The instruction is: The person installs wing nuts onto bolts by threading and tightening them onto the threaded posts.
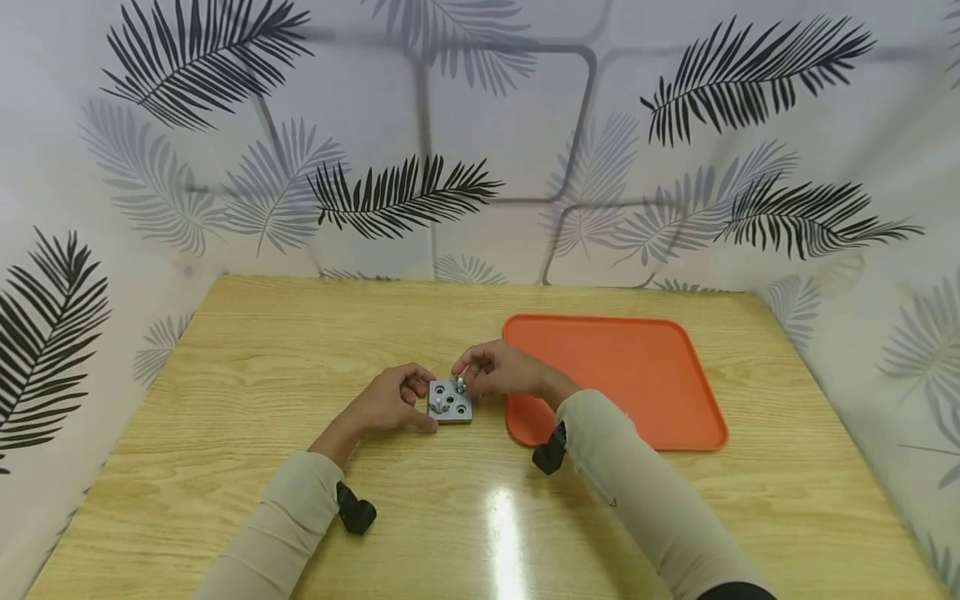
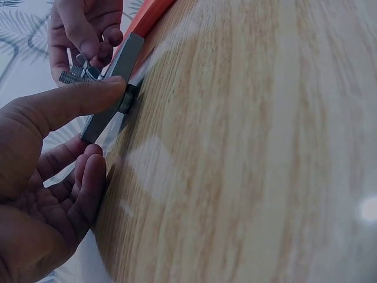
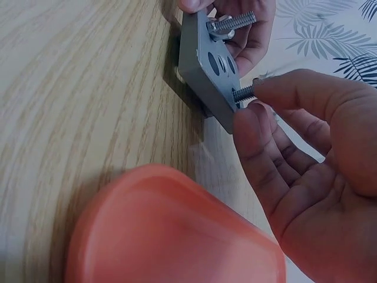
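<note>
A thick square grey metal plate (image 1: 451,402) with several round holes lies just above the wooden table. My left hand (image 1: 393,400) grips it at its left side, thumb at the near corner and fingers at the far one. Two threaded bolts stand up from opposite corners; a bolt head (image 2: 127,100) shows beneath the plate. The near-left bolt (image 3: 238,22) carries a wing nut (image 3: 221,35). At the far-right bolt (image 3: 242,94), thumb and forefinger of my right hand (image 1: 498,368) pinch a wing nut, mostly hidden by the fingertips.
An orange-red tray (image 1: 693,375) lies on the table (image 1: 300,325) to the right, partly under my right forearm. A rounded orange-red piece (image 1: 531,419) shows at the tray's near-left corner. A leaf-patterned wall covering (image 1: 480,242) rises behind the table's far edge.
</note>
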Tool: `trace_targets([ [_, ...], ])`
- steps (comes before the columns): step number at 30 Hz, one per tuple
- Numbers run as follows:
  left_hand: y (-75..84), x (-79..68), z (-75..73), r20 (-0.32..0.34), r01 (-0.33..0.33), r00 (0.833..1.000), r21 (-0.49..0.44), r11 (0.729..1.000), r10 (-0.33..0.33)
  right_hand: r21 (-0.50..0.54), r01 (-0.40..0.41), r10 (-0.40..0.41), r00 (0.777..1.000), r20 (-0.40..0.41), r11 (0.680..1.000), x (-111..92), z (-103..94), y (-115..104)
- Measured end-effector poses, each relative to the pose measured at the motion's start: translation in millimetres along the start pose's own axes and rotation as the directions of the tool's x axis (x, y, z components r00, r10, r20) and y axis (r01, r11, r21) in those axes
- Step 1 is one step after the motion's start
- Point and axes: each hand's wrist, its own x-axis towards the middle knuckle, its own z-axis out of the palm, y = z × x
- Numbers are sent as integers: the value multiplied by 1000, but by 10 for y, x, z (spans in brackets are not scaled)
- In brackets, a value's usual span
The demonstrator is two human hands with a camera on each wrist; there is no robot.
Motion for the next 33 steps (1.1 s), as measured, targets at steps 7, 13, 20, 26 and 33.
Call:
trace_targets([
  [7, -20, 9, 3, 5, -4, 1000, 1, 1000, 4, 23, -13, 13, 1000, -12, 1000, 5, 47, -3],
  [13, -29, 14, 4, 2, -11, 1000, -8, 1000, 11, 36, -31, 32, 999, -40, 999, 7, 78, -13],
  [20, -21, 18, 4, 2, -12, 1000, -6, 1000, 12, 16, -33, 34, 998, -58, 999, -6, -14, 17],
  [26, -6, 15, 3, 5, -7, 1000, -2, 1000, 7, 15, 1, 0, 997, -74, 1000, 5, -58, 16],
  [33, -5, 24, -8, 9, -26, 1000, -11, 1000, 26, 11, 8, -8, 1000, -30, 1000, -1, -54, -10],
])
